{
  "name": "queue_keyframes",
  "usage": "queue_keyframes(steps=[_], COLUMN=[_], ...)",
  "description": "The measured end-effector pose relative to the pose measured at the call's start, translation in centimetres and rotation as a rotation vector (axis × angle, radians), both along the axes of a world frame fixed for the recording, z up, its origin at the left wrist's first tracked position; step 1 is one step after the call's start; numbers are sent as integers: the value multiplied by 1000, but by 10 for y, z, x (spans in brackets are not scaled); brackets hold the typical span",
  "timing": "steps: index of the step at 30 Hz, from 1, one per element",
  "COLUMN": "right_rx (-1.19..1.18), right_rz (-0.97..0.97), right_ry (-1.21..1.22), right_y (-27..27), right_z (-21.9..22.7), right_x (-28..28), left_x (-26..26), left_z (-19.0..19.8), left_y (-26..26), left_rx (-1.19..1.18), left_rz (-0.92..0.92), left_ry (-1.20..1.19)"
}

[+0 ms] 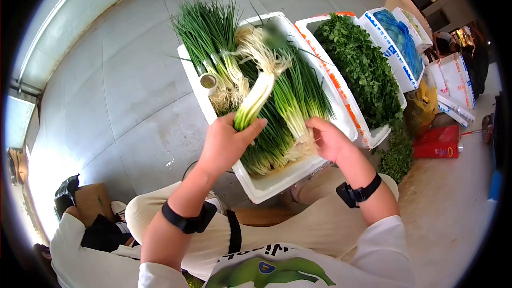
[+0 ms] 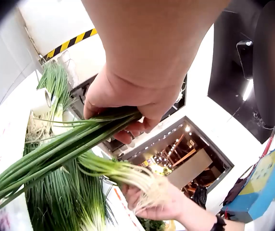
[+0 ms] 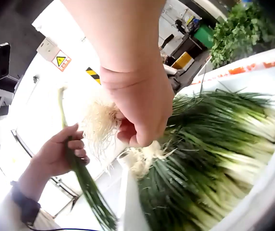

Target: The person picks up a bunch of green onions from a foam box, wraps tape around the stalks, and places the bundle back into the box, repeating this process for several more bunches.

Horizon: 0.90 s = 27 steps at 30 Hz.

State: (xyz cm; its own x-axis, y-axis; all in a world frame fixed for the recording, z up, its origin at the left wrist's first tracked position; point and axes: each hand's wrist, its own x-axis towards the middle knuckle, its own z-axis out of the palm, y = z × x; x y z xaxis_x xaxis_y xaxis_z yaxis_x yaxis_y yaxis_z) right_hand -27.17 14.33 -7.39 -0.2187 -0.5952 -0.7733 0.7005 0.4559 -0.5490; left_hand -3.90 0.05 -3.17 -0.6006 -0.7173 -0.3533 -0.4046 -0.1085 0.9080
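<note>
My left hand (image 1: 230,141) grips a bunch of scallions (image 1: 257,96) by its green stalks and holds it up over a white foam box (image 1: 269,185), roots (image 1: 261,48) pointing away. In the left wrist view the left hand (image 2: 127,108) wraps the green leaves (image 2: 55,154). My right hand (image 1: 326,138) is at the box's near right corner, fingers curled on the root end of another scallion bunch (image 1: 298,120) lying in the box. In the right wrist view that hand (image 3: 142,113) pinches the pale roots (image 3: 144,156) of the scallions (image 3: 214,159).
The box is packed with scallion bunches, with a roll of tape (image 1: 208,81) on its left rim. To the right stand a foam box of leafy greens (image 1: 362,69), a box with a blue bag (image 1: 400,37) and a red carton (image 1: 437,142). Grey tiled floor (image 1: 122,90) lies to the left.
</note>
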Motion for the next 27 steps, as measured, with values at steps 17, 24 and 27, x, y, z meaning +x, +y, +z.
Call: queue_keyframes(steps=[17, 24, 27], right_rx=[-397, -376, -398], right_rz=[363, 212, 42], right_ry=[622, 432, 305], right_y=[19, 29, 30], right_z=[30, 34, 47], right_x=[68, 60, 63], left_x=[-28, -34, -38], left_z=[-14, 6, 22], left_y=[15, 17, 19], left_rx=[421, 415, 374], left_rz=[-99, -125, -135], left_ry=[110, 204, 272])
